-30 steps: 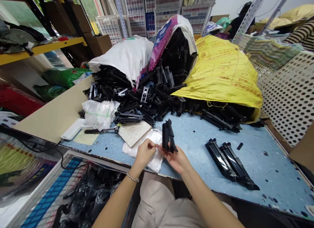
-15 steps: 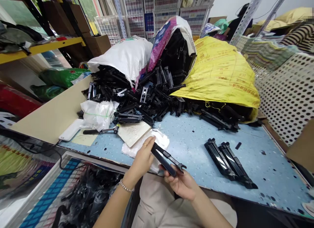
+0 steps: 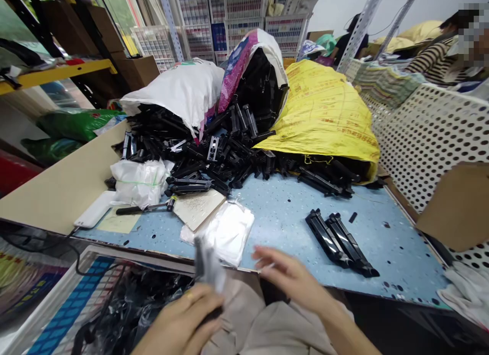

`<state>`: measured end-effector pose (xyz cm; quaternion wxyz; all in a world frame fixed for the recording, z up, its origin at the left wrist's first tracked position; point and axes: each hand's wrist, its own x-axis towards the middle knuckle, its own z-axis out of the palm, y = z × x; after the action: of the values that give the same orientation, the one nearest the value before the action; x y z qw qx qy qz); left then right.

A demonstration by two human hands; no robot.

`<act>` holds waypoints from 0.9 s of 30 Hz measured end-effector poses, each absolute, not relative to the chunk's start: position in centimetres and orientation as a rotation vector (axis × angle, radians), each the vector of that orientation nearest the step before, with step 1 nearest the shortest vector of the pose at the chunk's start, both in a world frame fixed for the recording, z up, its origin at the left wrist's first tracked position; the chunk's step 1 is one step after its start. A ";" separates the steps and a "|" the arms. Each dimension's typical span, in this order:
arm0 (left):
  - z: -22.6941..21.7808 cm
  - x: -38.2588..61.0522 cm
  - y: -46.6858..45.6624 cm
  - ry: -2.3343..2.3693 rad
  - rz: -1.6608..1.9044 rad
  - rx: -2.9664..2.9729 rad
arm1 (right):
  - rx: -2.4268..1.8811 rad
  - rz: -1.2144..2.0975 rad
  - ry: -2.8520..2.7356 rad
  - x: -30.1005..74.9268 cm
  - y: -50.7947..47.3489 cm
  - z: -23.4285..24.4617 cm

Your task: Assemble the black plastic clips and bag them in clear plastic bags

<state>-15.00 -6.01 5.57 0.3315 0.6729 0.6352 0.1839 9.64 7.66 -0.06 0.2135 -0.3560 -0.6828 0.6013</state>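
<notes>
My left hand (image 3: 187, 314) is closed around a long black plastic part (image 3: 208, 263), smeared by motion, held low over my lap at the table's front edge. Whether a clear bag wraps it I cannot tell. To its right, my right hand (image 3: 286, 273) is open and holds nothing, fingers apart above the edge. A stack of clear plastic bags (image 3: 231, 230) lies just beyond both hands, beside a beige board (image 3: 198, 208). Two glossy black parts (image 3: 330, 238) lie side by side on the blue tabletop (image 3: 277, 207), to the right.
Black parts (image 3: 221, 164) spill from a white sack (image 3: 179, 90) and a yellow sack (image 3: 324, 108). A hammer-like tool (image 3: 147, 208) and a bundle of bags (image 3: 139, 182) lie at left. Below stands a crate (image 3: 72, 304) of black bagged items. Two people are behind.
The black part has left my right hand and moved left and down in my left hand. My right hand has opened. The view has turned slightly right.
</notes>
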 end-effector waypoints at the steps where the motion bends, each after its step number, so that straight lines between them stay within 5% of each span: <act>1: 5.5 -16.5 -6.9 1.687 0.381 1.693 | -1.163 1.416 -1.970 11.4 8.9 -0.1; 5: 0.2 -21.4 -7.8 1.878 -0.061 1.470 | -1.851 0.254 -2.181 16.9 14.2 -2.2; 8: -5.1 -22.9 -6.5 2.017 -0.321 1.318 | -1.882 -0.040 -2.389 17.2 15.4 -4.1; 13: -5.6 -21.7 -3.9 1.945 -0.219 1.300 | -1.275 0.181 -2.683 14.8 12.8 -5.1; 16: -2.9 -18.6 -1.1 1.688 0.207 1.372 | -1.133 0.320 -2.659 14.7 11.9 -5.0; 20: -2.1 -13.2 4.4 1.921 0.730 1.636 | -1.262 0.337 -2.516 15.7 12.1 -5.2; 27: -4.5 -13.0 8.6 2.020 0.780 1.570 | -1.783 0.583 -2.258 18.9 11.0 -6.5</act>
<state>-12.99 8.63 -4.50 0.2313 0.5711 0.7348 0.2836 18.90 11.00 -6.49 0.1032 -0.6041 -0.7651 0.1974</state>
